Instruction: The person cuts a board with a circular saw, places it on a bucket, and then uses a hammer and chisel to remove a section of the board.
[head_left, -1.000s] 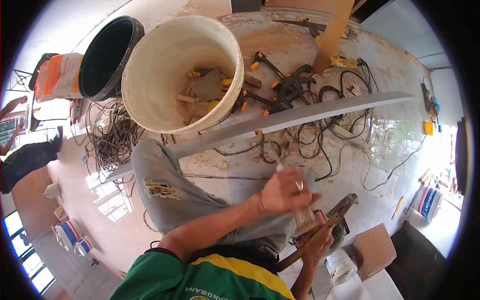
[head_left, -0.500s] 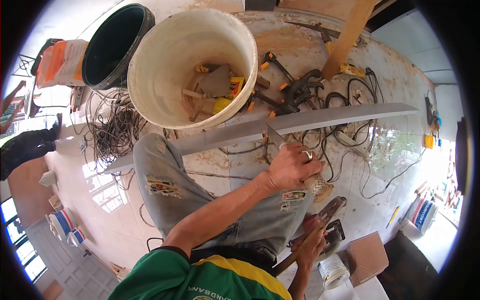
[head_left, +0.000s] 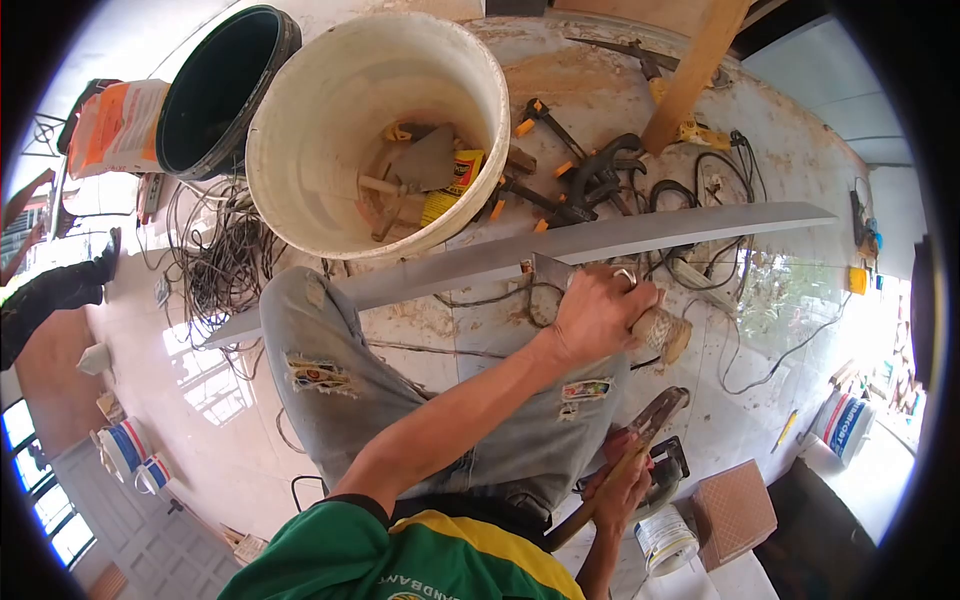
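Left hand clamped on chisel, right hand gripping hammer; white bucket holding trowel

Green shirt, yellow band, torn grey jeans, perhaps a ring

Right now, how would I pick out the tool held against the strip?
Find the big white bucket; below it a long grey metal strip crosses the floor. At its middle, the left hand grips a chisel. Unlike the clamps nearby, its handle is wound with string.
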